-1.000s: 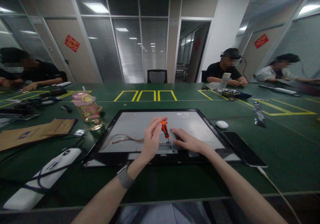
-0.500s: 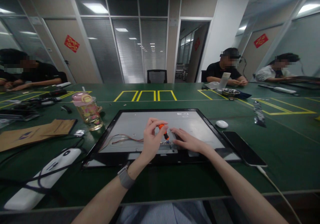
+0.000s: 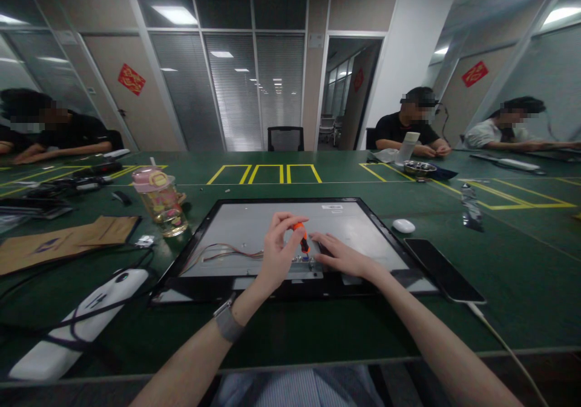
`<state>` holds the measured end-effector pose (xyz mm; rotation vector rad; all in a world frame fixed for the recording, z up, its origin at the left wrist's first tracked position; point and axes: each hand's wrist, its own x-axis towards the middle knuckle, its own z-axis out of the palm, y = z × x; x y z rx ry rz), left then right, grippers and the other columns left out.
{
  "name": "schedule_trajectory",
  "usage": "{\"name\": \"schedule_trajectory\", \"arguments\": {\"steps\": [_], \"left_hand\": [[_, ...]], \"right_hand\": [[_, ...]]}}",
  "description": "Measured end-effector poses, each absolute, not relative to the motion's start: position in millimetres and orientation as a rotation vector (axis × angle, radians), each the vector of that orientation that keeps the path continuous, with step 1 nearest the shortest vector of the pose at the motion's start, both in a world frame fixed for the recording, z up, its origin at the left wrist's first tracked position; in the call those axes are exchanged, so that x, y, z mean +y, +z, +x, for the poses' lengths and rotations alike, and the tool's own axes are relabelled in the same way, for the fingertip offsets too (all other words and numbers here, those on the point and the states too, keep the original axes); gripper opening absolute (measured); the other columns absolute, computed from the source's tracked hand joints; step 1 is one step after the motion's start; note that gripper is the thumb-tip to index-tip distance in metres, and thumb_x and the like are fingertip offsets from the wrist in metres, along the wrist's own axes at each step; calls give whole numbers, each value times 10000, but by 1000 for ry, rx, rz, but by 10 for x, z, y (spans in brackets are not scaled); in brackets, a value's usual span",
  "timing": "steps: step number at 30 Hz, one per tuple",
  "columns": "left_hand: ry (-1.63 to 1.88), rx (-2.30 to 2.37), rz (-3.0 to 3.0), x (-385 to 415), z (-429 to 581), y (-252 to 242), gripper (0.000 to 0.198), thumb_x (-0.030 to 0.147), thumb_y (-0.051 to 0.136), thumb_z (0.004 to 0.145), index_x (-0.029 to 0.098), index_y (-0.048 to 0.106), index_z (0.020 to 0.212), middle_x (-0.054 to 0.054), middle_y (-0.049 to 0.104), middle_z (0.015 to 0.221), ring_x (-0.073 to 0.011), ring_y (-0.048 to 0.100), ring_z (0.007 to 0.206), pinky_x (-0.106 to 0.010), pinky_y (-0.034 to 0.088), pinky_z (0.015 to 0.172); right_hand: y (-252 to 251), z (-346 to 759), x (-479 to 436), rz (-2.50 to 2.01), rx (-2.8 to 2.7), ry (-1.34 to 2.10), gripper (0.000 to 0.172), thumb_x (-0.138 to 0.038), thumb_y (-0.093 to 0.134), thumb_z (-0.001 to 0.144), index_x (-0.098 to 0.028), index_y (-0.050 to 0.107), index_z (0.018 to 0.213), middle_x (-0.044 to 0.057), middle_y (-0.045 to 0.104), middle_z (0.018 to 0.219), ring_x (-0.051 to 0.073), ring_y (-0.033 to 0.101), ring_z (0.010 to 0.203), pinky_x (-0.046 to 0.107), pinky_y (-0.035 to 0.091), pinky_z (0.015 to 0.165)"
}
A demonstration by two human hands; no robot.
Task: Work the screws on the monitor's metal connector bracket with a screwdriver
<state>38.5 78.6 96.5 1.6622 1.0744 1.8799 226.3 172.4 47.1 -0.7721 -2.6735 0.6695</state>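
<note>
A flat display panel [image 3: 354,213] in a black frame lies face down on the green table in front of me. My left hand [image 3: 276,255] pinches a small orange-handled screwdriver [image 3: 300,235], its tip down on a small circuit board [image 3: 302,261] at the panel's near edge. My right hand [image 3: 342,255] lies flat on the panel just right of the board, fingers stretched out. Thin coloured wires [image 3: 222,252] run left from the board across the panel.
A pink-lidded bottle [image 3: 160,204] and brown paper bags [image 3: 68,240] are on the left. A white device with a cable [image 3: 82,322] lies near left. A white mouse [image 3: 403,226] and a black phone [image 3: 442,271] sit on the right. Other people sit at the far sides.
My left hand's fingers have shifted around the screwdriver handle, which changed tilt slightly over the board. My right hand has stayed flat on the panel.
</note>
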Motion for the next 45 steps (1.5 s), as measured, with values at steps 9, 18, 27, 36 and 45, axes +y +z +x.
{"name": "schedule_trajectory", "arguments": {"steps": [9, 18, 27, 36, 45], "left_hand": [[1817, 1016, 1650, 767, 372, 1001, 275, 286, 458, 930, 180, 675, 1061, -65, 621, 917, -154, 606, 851, -278, 475, 793], [1754, 975, 1580, 791, 366, 961, 297, 295, 455, 932, 179, 631, 1141, -82, 681, 985, -183, 629, 965, -316, 477, 874], [1876, 1059, 1675, 806, 388, 948, 184, 275, 551, 879, 192, 691, 965, -68, 584, 988, -166, 573, 927, -285, 467, 833], [1812, 996, 1589, 791, 395, 936, 284, 278, 486, 916, 189, 621, 1150, -90, 631, 1077, -180, 618, 977, -296, 485, 839], [1889, 1094, 1652, 809, 373, 922, 264, 301, 476, 920, 198, 686, 1042, -75, 575, 1056, -158, 584, 926, -296, 465, 860]], "right_hand": [[453, 2265, 1734, -801, -2697, 666, 581, -511, 398, 949, -160, 363, 1411, 133, 385, 1469, 270, 326, 1362, 500, 130, 1156], [460, 2265, 1730, -827, -2691, 664, 610, -533, 394, 946, -164, 346, 1430, 121, 357, 1488, 285, 312, 1369, 509, 133, 1155], [493, 2265, 1706, -805, -2687, 685, 565, -516, 393, 952, -208, 352, 1424, 98, 386, 1474, 282, 339, 1353, 514, 120, 1152], [455, 2270, 1739, -816, -2702, 670, 615, -537, 392, 947, -143, 363, 1419, 135, 364, 1482, 288, 301, 1372, 497, 121, 1157], [529, 2263, 1688, -815, -2696, 678, 566, -522, 394, 949, -191, 373, 1408, 104, 398, 1466, 275, 330, 1359, 490, 141, 1156]]}}
